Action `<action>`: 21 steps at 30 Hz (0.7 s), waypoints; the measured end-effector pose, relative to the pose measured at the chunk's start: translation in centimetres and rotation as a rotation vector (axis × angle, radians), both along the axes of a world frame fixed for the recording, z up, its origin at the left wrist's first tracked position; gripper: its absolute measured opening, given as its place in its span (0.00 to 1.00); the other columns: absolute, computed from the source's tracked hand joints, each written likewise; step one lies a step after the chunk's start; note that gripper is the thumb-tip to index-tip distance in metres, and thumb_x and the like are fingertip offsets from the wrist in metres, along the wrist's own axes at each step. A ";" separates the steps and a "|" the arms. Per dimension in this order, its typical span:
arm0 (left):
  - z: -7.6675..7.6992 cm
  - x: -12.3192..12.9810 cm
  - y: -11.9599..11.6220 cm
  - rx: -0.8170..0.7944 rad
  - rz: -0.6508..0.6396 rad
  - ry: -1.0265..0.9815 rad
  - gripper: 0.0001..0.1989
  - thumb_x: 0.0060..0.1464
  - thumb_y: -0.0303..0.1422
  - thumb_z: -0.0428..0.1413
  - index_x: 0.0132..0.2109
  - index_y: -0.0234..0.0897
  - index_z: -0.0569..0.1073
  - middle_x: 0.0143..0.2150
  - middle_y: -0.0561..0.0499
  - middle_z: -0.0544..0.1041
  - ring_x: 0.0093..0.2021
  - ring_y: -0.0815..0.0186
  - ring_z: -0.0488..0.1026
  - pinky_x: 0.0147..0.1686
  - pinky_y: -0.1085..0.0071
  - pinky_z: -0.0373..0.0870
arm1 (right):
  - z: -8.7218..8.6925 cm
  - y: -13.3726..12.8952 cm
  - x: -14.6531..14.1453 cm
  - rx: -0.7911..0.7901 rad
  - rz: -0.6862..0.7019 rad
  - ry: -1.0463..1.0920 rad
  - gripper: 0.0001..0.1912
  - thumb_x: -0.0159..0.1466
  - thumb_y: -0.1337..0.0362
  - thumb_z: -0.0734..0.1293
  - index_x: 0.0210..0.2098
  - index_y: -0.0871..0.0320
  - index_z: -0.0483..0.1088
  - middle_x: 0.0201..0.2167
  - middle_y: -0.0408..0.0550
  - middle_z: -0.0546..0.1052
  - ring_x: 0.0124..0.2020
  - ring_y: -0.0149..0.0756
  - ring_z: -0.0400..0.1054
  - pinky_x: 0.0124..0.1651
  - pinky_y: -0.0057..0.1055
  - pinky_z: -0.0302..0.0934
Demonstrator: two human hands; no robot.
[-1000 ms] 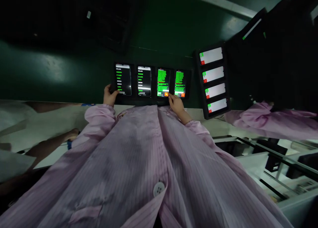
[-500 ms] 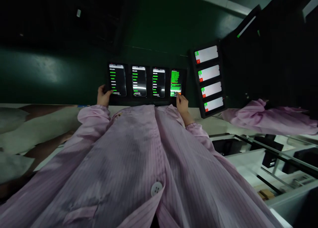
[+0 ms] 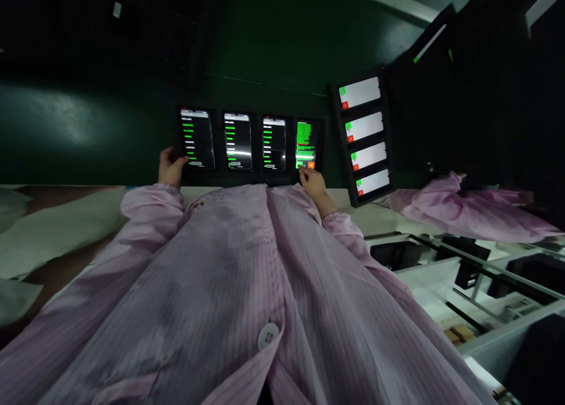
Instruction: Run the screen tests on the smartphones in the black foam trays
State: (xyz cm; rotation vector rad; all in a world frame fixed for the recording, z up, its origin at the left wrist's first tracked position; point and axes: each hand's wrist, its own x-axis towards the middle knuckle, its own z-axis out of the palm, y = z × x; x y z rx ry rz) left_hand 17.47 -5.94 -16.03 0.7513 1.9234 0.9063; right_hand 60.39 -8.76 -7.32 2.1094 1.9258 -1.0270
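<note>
A dark tray [image 3: 256, 178] in front of me carries a row of lit smartphones. The leftmost phone [image 3: 198, 139] and the two middle ones, a phone [image 3: 238, 140] and another phone [image 3: 274, 143], show black screens with green and white lines. Dense green text fills the rightmost phone [image 3: 304, 140], with green and orange blocks at its bottom. My left hand [image 3: 170, 168] grips the tray's left end, thumb by the first phone's lower corner. My right hand [image 3: 313, 182] holds nothing; one finger reaches the rightmost phone's lower left corner, the other fingers partly curled.
A second dark tray [image 3: 352, 188] stands angled at the right, with several white-screened phones [image 3: 364, 126]. Both trays rest on a green tabletop [image 3: 273, 34]. A pink sleeve [image 3: 441, 205] of another person lies right. Below are metal racks [image 3: 477, 293].
My right fingertip has moved from the middle of the rightmost phone's bottom edge to its lower left corner. My left hand stays at the tray's end. The whole view has shifted slightly.
</note>
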 end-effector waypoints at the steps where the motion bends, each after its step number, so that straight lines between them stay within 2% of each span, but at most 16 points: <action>1: 0.3 0.1 0.2 -0.049 0.054 -0.016 0.19 0.47 0.27 0.64 0.46 0.41 0.68 0.44 0.51 0.76 0.58 0.56 0.74 0.74 0.46 0.63 | 0.1 0.0 -0.1 -0.004 -0.005 -0.001 0.25 0.78 0.61 0.58 0.68 0.56 0.75 0.61 0.55 0.83 0.62 0.45 0.77 0.66 0.40 0.69; 3: 0.6 0.4 0.5 -0.125 0.139 -0.048 0.21 0.44 0.23 0.63 0.45 0.41 0.67 0.46 0.51 0.76 0.58 0.57 0.75 0.74 0.48 0.63 | 0.3 0.1 -0.1 0.032 -0.032 0.010 0.25 0.79 0.62 0.56 0.69 0.57 0.75 0.61 0.55 0.83 0.62 0.44 0.77 0.66 0.38 0.68; 6: 0.9 0.4 0.9 -0.141 0.170 -0.083 0.23 0.42 0.21 0.61 0.45 0.42 0.66 0.46 0.51 0.76 0.57 0.58 0.75 0.73 0.50 0.64 | 0.4 0.2 0.2 0.099 -0.079 0.026 0.27 0.80 0.62 0.54 0.69 0.59 0.73 0.62 0.57 0.82 0.63 0.44 0.77 0.66 0.37 0.68; 12: 1.2 0.2 1.4 -0.196 0.166 -0.100 0.21 0.43 0.20 0.61 0.44 0.41 0.65 0.45 0.52 0.74 0.55 0.60 0.74 0.73 0.51 0.64 | 0.1 0.8 0.8 0.136 -0.122 0.022 0.28 0.81 0.60 0.51 0.70 0.59 0.73 0.59 0.59 0.83 0.59 0.45 0.79 0.62 0.36 0.69; 18: 1.9 0.4 1.6 -0.235 0.143 -0.020 0.20 0.46 0.22 0.62 0.45 0.40 0.66 0.45 0.52 0.72 0.55 0.61 0.74 0.72 0.54 0.64 | -1.6 1.3 1.2 0.202 -0.144 0.068 0.28 0.81 0.54 0.52 0.67 0.56 0.76 0.57 0.57 0.84 0.57 0.48 0.79 0.62 0.40 0.70; 21: 2.3 0.4 1.7 -0.253 0.130 0.007 0.19 0.47 0.22 0.62 0.45 0.40 0.66 0.44 0.52 0.72 0.54 0.62 0.73 0.71 0.55 0.65 | -2.3 1.7 1.2 0.215 -0.138 0.092 0.27 0.81 0.54 0.55 0.67 0.57 0.77 0.58 0.57 0.84 0.58 0.48 0.79 0.63 0.40 0.70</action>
